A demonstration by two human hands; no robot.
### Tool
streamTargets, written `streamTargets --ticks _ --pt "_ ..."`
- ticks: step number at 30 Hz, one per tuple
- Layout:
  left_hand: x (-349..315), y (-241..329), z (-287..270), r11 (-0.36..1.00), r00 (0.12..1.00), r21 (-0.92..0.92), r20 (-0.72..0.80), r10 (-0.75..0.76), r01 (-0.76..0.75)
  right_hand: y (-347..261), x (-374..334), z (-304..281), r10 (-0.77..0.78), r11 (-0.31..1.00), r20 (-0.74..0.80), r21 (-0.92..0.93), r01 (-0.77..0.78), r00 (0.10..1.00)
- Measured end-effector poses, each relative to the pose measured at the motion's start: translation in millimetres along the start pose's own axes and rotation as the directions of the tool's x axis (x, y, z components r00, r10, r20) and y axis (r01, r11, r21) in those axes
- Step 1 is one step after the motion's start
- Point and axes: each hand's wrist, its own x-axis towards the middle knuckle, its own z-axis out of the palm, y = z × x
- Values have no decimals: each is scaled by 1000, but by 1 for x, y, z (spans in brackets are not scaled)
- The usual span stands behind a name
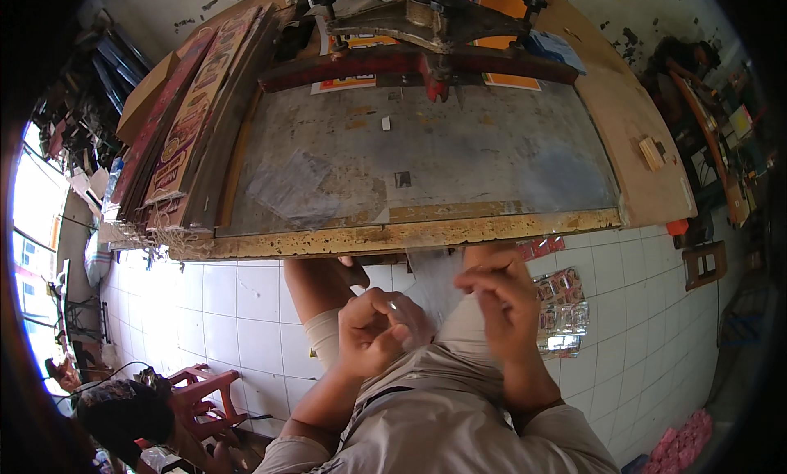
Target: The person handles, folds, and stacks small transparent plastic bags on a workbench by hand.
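Standing at the lower middle of the frame, the person held both hands close together just below the front edge of the printing table (393, 238). The left hand (373, 330) was curled, its fingers bent in and pressed against the thumb, pinching a thin clear plastic sheet (430, 281) that hung pale between the two hands. The right hand (504, 298), just to the right, had its fingertips drawn together on the same sheet's edge. Above them, filling the centre of the frame, lay the worn grey screen (426, 158) in its yellowed wooden frame, with a red metal clamp arm (410, 64) across the top and orange printed posters (508, 76) beneath it. Long wooden boards (193, 121) leaned along the upper left. On the white tiled floor at the right lay a stack of shiny printed packets (561, 310), and a red plastic stool (201, 392) stood at lower left beside another person's dark hair (123, 412).
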Motion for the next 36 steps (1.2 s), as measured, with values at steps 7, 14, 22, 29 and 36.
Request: streamTargets --ticks 7,14,22,29,36 --pt "0 12 -47 978 987 -161 -117 113 -131 41 -6 -64 232 971 -605 185 -148 762" --pt "4 35 -46 997 997 52 -52 -57 60 18 -7 -67 -85 972 -583 -226 -61 808" --pt "8 31 7 877 978 449 26 -205 171 -34 -3 9 -207 969 141 -106 223 968" --pt "10 44 16 756 966 631 39 -255 174 -32 -7 11 -153 988 208 55 145 966" --pt "8 39 16 759 965 632 66 -253 156 -29 -14 12 -40 999 171 29 36 985"
